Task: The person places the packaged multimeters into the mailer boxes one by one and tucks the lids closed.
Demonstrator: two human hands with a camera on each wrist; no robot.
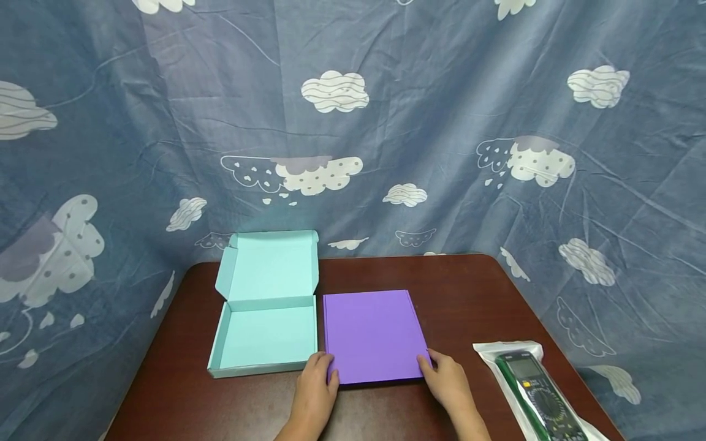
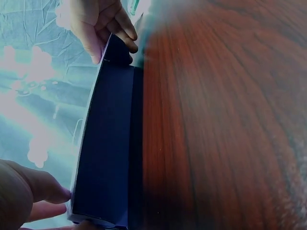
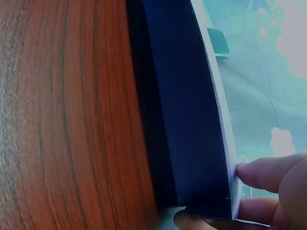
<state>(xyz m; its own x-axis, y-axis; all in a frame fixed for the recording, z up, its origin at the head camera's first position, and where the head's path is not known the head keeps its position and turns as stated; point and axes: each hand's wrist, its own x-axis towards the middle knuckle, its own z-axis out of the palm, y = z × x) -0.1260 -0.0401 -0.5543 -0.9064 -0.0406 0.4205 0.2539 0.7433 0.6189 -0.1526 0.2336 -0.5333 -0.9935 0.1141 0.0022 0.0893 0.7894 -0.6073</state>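
A closed purple cardboard box (image 1: 375,337) lies in front of me. My left hand (image 1: 315,395) holds its near left corner, thumb at the front edge and fingers along the side. At the near right corner my right hand (image 1: 449,383) grips it the same way, and the right wrist view shows the thumb (image 3: 254,175) on the top edge with fingers lower at the side. The box's front wall (image 2: 105,139) looks dark in the left wrist view, with a black shadow band below it. Its inside is hidden.
An open light-teal box (image 1: 270,334) stands just left of the purple one, lid raised toward the cloud-print curtain (image 1: 375,135). To the right, a green and black multimeter (image 1: 543,392) lies in clear-and-white packaging. The dark wooden table (image 1: 386,416) ends at the curtain.
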